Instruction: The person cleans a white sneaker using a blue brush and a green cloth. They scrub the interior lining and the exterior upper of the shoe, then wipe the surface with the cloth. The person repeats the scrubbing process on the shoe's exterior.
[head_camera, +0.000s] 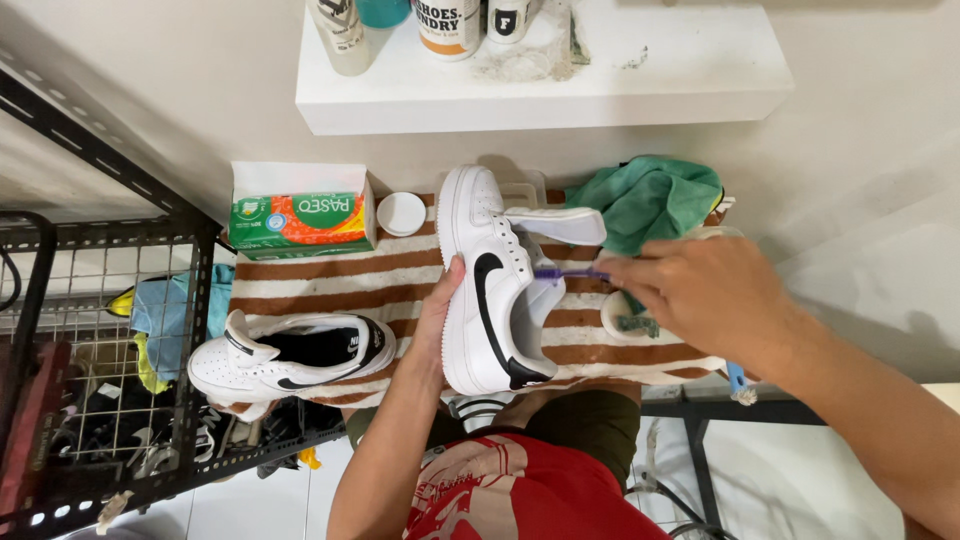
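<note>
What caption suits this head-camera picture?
Left hand steadies a white sneaker; right hand works a purple brush inside.

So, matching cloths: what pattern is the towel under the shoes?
Brown-and-white striped towel, head view.

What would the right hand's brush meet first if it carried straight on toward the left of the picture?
Probably the white shoe: the purple brush in the right hand points into its opening, by the tongue. Depth is unclear.

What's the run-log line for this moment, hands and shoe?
left hand: steadying white sneaker on its side | right hand: holding purple brush at shoe opening | second sneaker: on striped towel
</note>
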